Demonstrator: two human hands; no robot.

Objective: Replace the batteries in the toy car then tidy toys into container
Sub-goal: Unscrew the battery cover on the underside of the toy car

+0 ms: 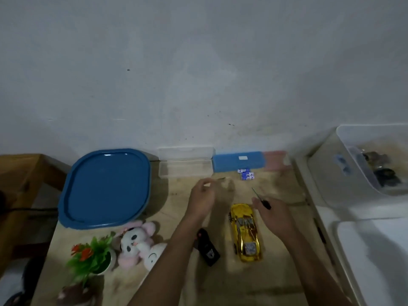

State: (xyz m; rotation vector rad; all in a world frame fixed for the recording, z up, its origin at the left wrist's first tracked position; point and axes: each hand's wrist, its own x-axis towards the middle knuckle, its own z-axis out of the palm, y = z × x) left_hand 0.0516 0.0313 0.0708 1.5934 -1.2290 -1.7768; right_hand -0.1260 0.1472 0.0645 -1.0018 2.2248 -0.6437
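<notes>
A yellow toy car (245, 233) lies belly-up on the wooden table (254, 281), its battery bay showing. My right hand (272, 212) hovers just right of the car's front and grips a small black-handled screwdriver (261, 199) with the thin shaft pointing up-left. My left hand (202, 198) is raised left of the car with fingers curled; motion blur hides whether it pinches anything. Two blue-and-white batteries (246, 173) lie near the back wall. A black remote control (206, 247) rests beside my left forearm.
A blue lid (106, 187) lies at the back left. A pink-and-white plush (138, 241) and a small potted plant (91, 258) sit front left. Clear case (185, 168) and blue case (238, 161) line the wall. A clear container (344, 164) holding toys stands right.
</notes>
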